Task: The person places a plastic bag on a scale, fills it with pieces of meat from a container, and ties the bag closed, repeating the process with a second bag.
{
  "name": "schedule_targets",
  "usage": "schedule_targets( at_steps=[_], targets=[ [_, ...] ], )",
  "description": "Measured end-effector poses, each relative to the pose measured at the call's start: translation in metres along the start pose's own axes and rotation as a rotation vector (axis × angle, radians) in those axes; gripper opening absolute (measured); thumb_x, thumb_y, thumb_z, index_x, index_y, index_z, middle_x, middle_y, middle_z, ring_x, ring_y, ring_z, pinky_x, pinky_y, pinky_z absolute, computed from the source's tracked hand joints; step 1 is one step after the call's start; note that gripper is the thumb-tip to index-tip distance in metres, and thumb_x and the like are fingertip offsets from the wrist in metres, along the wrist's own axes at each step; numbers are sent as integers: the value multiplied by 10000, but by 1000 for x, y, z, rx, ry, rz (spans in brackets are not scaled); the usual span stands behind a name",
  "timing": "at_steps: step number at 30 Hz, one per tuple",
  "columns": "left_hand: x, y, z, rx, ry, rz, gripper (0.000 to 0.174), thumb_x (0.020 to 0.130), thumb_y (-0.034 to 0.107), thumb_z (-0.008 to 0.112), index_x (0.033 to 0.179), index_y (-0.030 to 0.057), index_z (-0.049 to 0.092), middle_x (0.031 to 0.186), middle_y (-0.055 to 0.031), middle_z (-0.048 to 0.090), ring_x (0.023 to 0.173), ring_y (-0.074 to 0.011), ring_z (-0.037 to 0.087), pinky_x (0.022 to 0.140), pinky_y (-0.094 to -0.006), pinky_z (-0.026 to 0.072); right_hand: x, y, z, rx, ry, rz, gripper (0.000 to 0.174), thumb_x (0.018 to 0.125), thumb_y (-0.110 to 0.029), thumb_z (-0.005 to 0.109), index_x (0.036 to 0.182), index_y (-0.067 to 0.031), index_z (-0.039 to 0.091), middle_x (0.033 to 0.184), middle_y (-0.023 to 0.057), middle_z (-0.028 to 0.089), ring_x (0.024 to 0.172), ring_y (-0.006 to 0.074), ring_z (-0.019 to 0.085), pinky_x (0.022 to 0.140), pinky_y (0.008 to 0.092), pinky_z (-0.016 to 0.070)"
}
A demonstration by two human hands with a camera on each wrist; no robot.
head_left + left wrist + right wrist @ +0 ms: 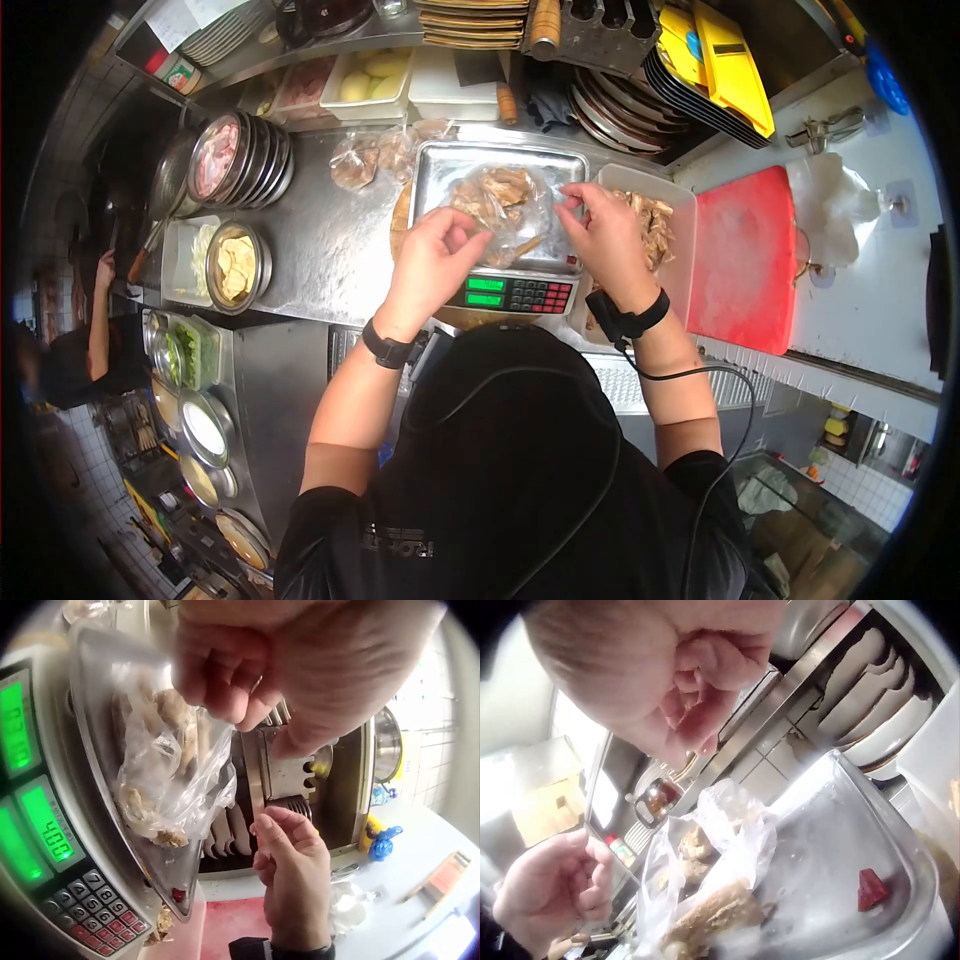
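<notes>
A clear plastic bag (515, 205) (161, 769) (739, 817) with brown chunks in it lies on the metal tray (437, 165) (825, 840) of a scale (518, 308) with green digits lit. The left hand (432, 262) (315, 667) (551, 892) hovers at the bag's left side, fingers loosely bent, holding nothing visible. On the other side is the right hand (612, 240) (296, 881) (652, 675), its thumb near its bent fingers, nothing seen between them and apart from the bag. A small red piece (178, 895) (871, 891) sits in the tray's corner.
Right of the scale stand a tub (680, 215) of brown pieces and a red board (745, 260). Filled bags (355, 162) lie behind left. Stacked pans (265, 165) and a bowl of yellow slices (237, 268) are farther left. Another person's arm (98, 320) shows at far left.
</notes>
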State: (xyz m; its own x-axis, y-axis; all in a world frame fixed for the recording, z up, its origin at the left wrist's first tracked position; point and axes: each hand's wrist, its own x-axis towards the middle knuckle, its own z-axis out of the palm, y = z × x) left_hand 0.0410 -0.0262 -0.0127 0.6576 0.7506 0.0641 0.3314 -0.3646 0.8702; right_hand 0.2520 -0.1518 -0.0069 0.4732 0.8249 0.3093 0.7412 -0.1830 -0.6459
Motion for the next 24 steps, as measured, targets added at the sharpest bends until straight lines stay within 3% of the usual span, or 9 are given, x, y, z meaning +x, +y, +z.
schedule_targets(
  at_steps=[4,5,7,13,16,18,21,23,24],
  targets=[
    [3,7,10,239,-34,234,262,799,195,835,899,17,671,719,-67,601,620,-193,591,590,-321,498,-7,-3,1,75,-41,-27,184,857,-123,729,1025,-64,682,894,105,690,732,303,672,653,385,544],
    [1,12,12,314,-107,148,312,810,295,793,883,21,664,818,-157,653,777,-358,670,670,-445,536,-9,-3,3,95,-110,-159,182,858,-116,721,1028,-68,681,918,101,686,747,311,674,663,390,550],
    [1,11,19,414,-123,207,315,806,300,793,871,23,658,814,-155,653,777,-357,671,671,-452,536,-15,0,11,89,-233,-346,201,844,-84,692,1044,-73,674,976,89,669,767,324,679,684,402,568],
    [0,-14,39,454,-36,304,220,860,224,737,823,21,660,778,-163,647,693,-336,668,626,-411,535,-28,15,32,-105,-349,-359,195,828,-81,664,1023,-66,665,941,96,650,760,322,680,673,418,565],
    [-5,-26,25,-66,43,81,91,933,41,606,885,11,677,740,-29,628,639,-99,573,579,-263,453,-30,23,35,-57,-314,-314,158,857,-88,663,1014,-64,663,937,111,652,746,336,670,662,428,552],
    [-13,-28,10,-344,22,-84,110,960,43,582,884,23,660,741,13,607,613,-62,526,549,-240,418,-31,25,35,37,-253,-286,141,869,-86,663,1008,-63,662,938,122,654,734,347,662,657,431,544],
    [-24,-37,-13,-774,-2,-236,78,957,32,558,913,40,622,721,8,554,598,-79,518,542,-225,413,-31,24,24,221,-175,-222,94,910,-93,667,994,-52,655,862,78,652,658,252,647,595,367,508],
    [-30,-28,-20,-941,62,-210,65,935,25,558,885,26,600,871,-40,583,635,-107,539,553,-233,423,-30,16,4,485,-437,263,111,935,-93,674,1027,-52,628,799,14,622,629,110,583,564,263,444],
    [-31,-24,-24,-940,64,-210,65,935,25,558,885,26,600,871,-40,583,635,-107,539,553,-233,423,-31,19,0,487,-438,262,111,935,-93,674,1027,-52,628,799,14,622,629,110,583,564,263,444]
  ],
)
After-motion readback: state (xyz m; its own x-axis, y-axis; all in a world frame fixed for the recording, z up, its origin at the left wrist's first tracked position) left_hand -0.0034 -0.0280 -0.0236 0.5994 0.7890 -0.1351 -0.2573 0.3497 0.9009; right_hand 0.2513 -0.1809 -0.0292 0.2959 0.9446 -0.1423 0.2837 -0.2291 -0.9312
